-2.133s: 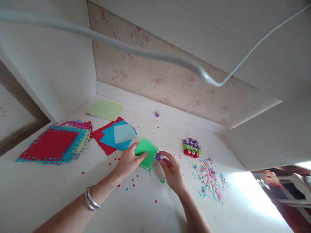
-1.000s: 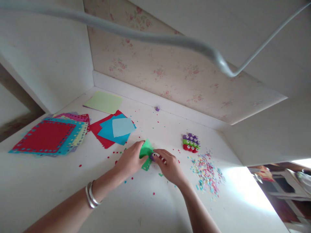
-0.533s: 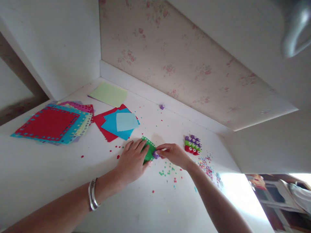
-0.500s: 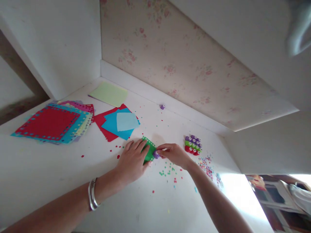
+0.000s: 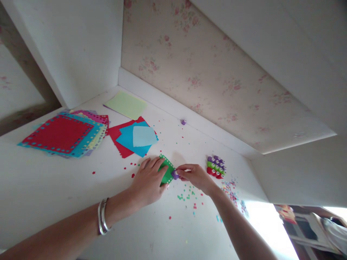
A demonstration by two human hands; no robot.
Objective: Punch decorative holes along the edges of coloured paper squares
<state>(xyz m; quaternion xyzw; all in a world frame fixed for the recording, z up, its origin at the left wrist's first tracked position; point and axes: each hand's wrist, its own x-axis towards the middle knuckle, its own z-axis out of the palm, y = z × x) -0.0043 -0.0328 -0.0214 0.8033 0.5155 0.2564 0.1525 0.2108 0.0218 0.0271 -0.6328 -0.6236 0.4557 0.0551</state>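
My left hand [image 5: 148, 179] lies flat with its fingers stretched out over a green sheet of paper [image 5: 167, 173], pressing it to the table. Small punched holes run along the edges of the sheet that show. With thumb and fingers closed, my right hand [image 5: 193, 176] grips a small purple craft punch [image 5: 175, 174] at the sheet's right edge. How far the paper reaches into the punch cannot be made out. Green paper dots [image 5: 187, 194] are scattered just below my right hand.
Punched colored sheets [image 5: 61, 133] are stacked at the left. Behind lie blue paper [image 5: 124, 138] and pale green paper [image 5: 126, 104]. Several punches [image 5: 216, 167] stand in a block at the right, and another purple punch [image 5: 183, 122] sits near the wall. Confetti [image 5: 231, 193] is strewn nearby.
The camera view has shifted slightly. My left hand still lies on the green paper, and my right hand keeps its grip on the punch at the edge.
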